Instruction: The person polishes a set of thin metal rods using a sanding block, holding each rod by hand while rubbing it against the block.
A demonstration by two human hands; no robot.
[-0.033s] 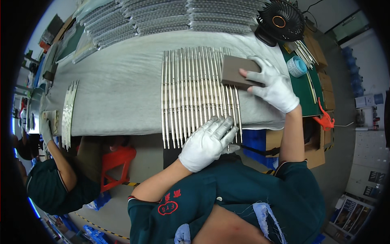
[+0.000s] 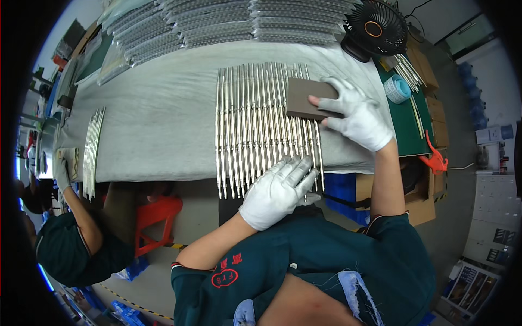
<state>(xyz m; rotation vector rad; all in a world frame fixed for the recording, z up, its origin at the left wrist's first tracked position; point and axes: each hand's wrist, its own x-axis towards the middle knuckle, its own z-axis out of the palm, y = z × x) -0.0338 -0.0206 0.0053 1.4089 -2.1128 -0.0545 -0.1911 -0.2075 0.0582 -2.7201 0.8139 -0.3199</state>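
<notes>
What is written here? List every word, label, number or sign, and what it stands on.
Dark green shirt: a red outlined emblem with lettering, and red characters above it; not copied out here.
Light-blue roll: markings too small to read.
Dark-and-white panel, lower right: any print too small to read.

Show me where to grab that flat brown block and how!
I'd grip the flat brown block by its right end, coming from the right and above. Its left part lies over the metal rods, so reaching from there could bump them. It's flat and wide, so spread your fingers over its top and edges, much as the gloved right hand does.
</notes>
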